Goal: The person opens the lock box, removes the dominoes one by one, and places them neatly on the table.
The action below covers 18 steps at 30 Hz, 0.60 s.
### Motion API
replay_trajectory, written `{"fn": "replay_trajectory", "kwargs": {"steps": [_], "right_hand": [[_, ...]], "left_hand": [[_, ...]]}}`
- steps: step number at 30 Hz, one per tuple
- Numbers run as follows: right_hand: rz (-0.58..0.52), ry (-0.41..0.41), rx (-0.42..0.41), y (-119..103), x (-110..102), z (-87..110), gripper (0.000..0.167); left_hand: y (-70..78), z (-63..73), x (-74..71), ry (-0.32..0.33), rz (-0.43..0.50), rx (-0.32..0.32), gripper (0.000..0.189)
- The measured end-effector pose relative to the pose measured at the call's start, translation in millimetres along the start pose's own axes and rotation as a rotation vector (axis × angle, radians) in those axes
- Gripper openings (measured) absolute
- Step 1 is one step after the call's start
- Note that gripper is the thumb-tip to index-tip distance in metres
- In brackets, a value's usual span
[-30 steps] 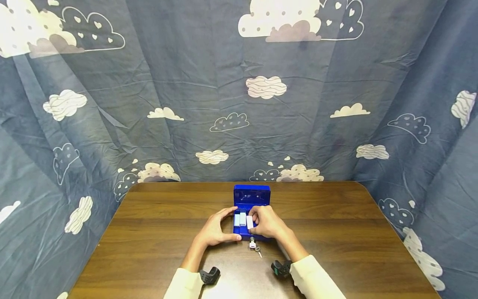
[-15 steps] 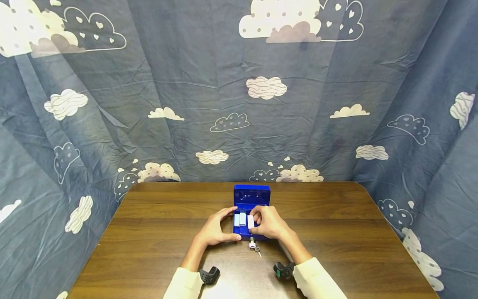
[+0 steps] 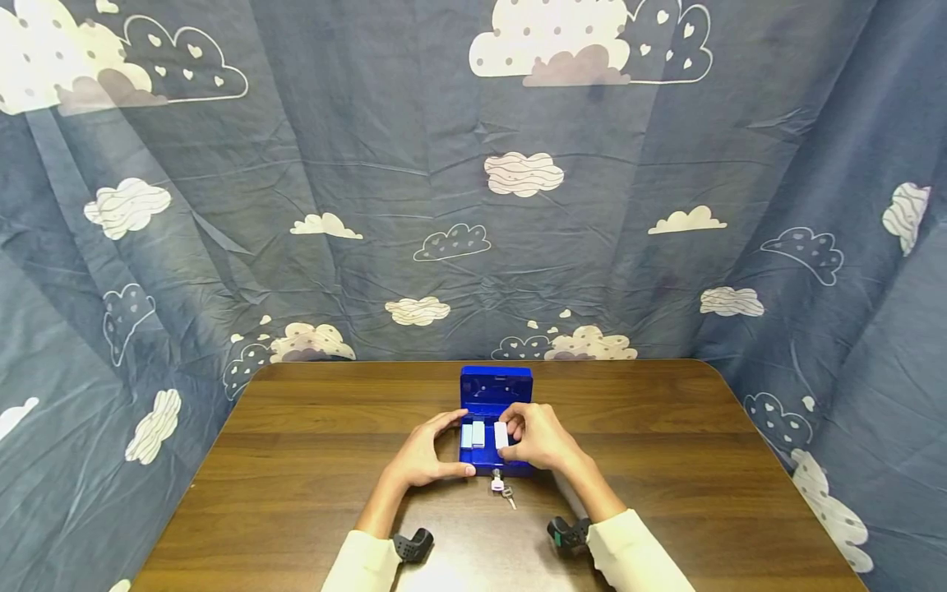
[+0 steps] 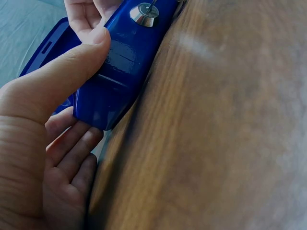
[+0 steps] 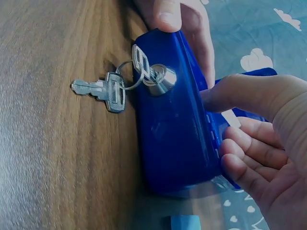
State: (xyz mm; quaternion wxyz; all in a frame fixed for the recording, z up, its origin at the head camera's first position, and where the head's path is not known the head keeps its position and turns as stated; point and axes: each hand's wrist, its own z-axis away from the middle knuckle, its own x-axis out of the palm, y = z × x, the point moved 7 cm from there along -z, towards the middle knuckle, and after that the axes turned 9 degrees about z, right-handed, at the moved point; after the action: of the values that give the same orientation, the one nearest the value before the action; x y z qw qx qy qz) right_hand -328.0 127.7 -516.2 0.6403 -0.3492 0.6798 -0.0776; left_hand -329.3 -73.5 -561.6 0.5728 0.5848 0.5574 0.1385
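A blue cash box (image 3: 496,375) stands on the table with its lid raised. My left hand (image 3: 423,454) spans its left end, thumb at the front edge and fingers at the back and side. Two pale blue blocks (image 3: 478,434) lie side by side in the left part of the box. Over the box's right part, my right hand (image 3: 540,436) pinches a white block (image 3: 501,436) between thumb and fingers. In the right wrist view that block is mostly hidden behind the thumb. One key sits in the front lock (image 5: 162,80), and a second key (image 5: 115,92) hangs from its ring.
The box stands on a brown wooden table (image 3: 311,460). A light blue block (image 5: 185,222) lies beyond the box's right end in the right wrist view. A dark cloud-patterned curtain (image 3: 459,288) hangs behind the table and along both sides.
My right hand has shifted slightly right with the white block, widening the gap to the pale blue blocks. My left hand stays at the box's left end.
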Motion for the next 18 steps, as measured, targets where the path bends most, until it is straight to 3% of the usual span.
{"fn": "replay_trajectory", "kwargs": {"steps": [7,18], "right_hand": [[-0.031,0.004,0.012,4.9,-4.7,3.0,0.041],[-0.075,0.021,0.054,15.7,-12.7,9.6,0.042]], "left_hand": [[-3.4,0.9,1.2,-0.006,-0.001,-0.028,0.096],[-2.3,0.3,0.3,-0.003,0.016,-0.021,0.096]]}}
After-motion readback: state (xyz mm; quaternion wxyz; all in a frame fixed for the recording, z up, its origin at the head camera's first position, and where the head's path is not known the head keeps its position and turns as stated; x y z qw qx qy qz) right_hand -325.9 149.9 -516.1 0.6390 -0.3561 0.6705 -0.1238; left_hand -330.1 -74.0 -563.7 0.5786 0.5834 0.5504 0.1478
